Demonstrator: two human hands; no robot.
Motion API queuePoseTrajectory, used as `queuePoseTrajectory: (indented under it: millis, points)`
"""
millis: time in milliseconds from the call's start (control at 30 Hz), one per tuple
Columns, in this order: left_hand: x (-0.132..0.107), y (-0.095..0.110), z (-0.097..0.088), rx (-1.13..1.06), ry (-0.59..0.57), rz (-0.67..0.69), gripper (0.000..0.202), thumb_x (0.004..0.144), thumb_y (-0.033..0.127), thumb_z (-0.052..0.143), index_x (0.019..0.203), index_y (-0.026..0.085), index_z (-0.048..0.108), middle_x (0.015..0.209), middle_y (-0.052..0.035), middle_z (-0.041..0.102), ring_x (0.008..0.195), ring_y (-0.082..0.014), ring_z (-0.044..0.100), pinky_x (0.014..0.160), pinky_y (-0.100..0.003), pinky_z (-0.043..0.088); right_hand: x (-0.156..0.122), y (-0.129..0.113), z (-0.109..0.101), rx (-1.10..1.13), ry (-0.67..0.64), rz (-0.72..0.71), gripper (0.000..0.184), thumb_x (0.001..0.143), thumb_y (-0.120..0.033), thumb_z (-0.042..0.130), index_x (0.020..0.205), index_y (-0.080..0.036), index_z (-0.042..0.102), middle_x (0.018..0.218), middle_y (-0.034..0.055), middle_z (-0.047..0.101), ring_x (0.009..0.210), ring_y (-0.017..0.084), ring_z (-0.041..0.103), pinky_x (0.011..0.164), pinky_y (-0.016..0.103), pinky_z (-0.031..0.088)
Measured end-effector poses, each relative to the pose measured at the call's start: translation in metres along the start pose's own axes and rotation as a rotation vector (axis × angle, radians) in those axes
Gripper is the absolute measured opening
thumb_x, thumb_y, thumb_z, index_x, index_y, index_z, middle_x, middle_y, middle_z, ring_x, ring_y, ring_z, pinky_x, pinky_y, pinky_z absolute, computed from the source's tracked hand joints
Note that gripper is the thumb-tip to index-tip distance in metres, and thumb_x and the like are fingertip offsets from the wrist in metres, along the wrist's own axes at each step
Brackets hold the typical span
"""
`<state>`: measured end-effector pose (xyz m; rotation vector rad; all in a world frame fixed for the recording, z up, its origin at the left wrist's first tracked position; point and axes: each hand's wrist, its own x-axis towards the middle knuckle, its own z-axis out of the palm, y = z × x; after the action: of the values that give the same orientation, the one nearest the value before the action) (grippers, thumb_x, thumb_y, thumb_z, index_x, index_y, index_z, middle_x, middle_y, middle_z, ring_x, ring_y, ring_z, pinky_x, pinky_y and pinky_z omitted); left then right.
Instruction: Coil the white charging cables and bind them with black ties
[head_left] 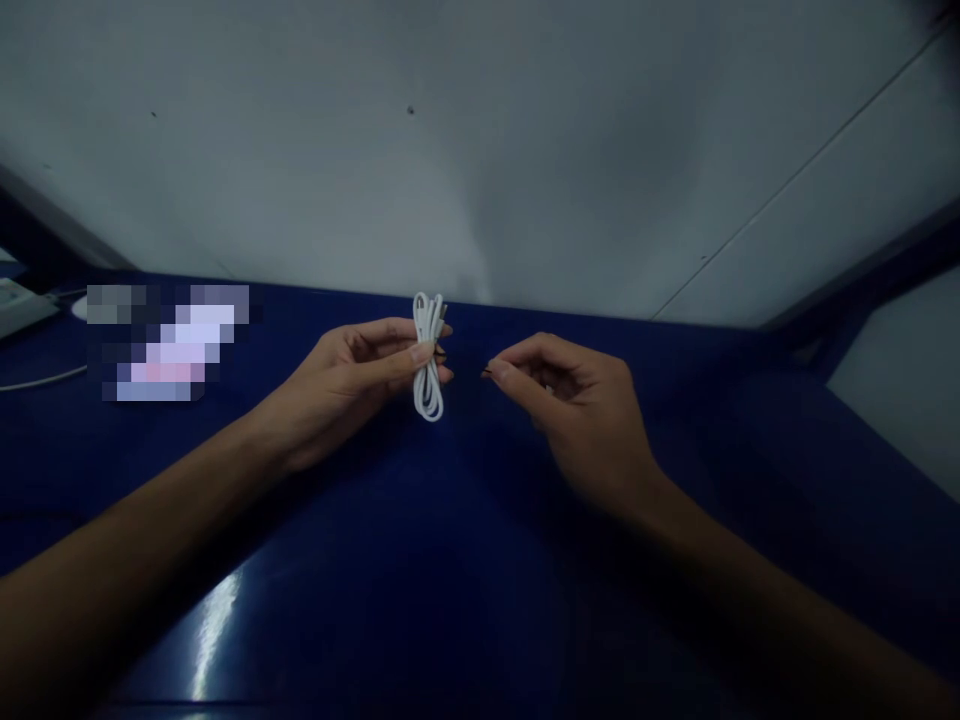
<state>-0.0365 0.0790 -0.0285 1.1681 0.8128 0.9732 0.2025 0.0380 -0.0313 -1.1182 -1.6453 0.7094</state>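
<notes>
A white cable (pixel 427 355) is coiled into a narrow upright bundle above the dark blue table (pixel 420 560). My left hand (pixel 352 385) pinches the bundle round its middle with thumb and fingers. My right hand (pixel 577 405) hovers just right of the bundle, fingers curled, thumb and forefinger pressed together on a thin dark strand or tie (pixel 486 373) too small to name. A short gap separates that pinch from the cable.
A pale wall (pixel 480 150) rises straight behind the table's far edge. At the far left lie a blurred patch (pixel 169 340), a white device (pixel 19 305) and a thin white cord (pixel 41 378).
</notes>
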Motion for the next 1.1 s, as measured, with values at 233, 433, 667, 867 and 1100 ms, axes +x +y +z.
queuePoseTrajectory:
  millis: [233,433,667,867,1100]
  points:
    - [0.004,-0.006,-0.001,-0.115,-0.008,-0.055,0.021,0.094,0.027,0.092,0.114,0.021,0.09,0.096,-0.0059,0.083,0.093,-0.0158,0.078,0.088,-0.025,0.063,-0.006,-0.002,0.003,-0.047,-0.048,0.01,0.013,0.104,-0.022,0.075,0.093,-0.024,0.082,0.086,-0.0012,0.07,0.076,0.015,0.061,0.069,0.033,0.048]
    - [0.003,-0.007,0.002,-0.167,-0.021,-0.053,0.018,0.098,0.023,0.088,0.114,0.016,0.088,0.099,-0.0061,0.082,0.092,-0.0131,0.076,0.084,-0.021,0.06,-0.009,-0.007,0.006,0.016,-0.096,0.058,0.014,0.103,-0.022,0.076,0.09,-0.025,0.081,0.086,-0.0014,0.069,0.077,0.015,0.06,0.07,0.034,0.048]
    - [0.002,-0.011,0.003,-0.118,-0.014,-0.005,0.018,0.098,0.022,0.087,0.115,0.017,0.088,0.102,-0.0054,0.082,0.096,-0.0145,0.077,0.091,-0.024,0.061,-0.007,-0.008,0.003,0.384,-0.221,0.294,0.015,0.102,-0.033,0.079,0.092,-0.025,0.086,0.068,-0.004,0.058,0.059,0.01,0.047,0.054,0.028,0.035]
    - [0.0,-0.009,0.007,-0.058,0.046,0.057,0.017,0.093,0.022,0.092,0.109,0.017,0.088,0.102,-0.0062,0.082,0.097,-0.0172,0.078,0.091,-0.027,0.062,-0.004,-0.003,0.002,0.595,-0.244,0.459,0.021,0.102,-0.038,0.078,0.088,-0.024,0.084,0.059,-0.0067,0.041,0.053,0.009,0.031,0.049,0.027,0.023]
    - [0.003,-0.009,0.007,-0.077,0.079,0.031,0.018,0.091,0.023,0.094,0.107,0.017,0.089,0.103,-0.0061,0.082,0.096,-0.0174,0.079,0.092,-0.027,0.062,-0.01,-0.004,0.009,-0.213,0.036,-0.122,0.008,0.099,-0.015,0.077,0.1,-0.022,0.08,0.088,0.0005,0.07,0.073,0.015,0.062,0.067,0.032,0.051]
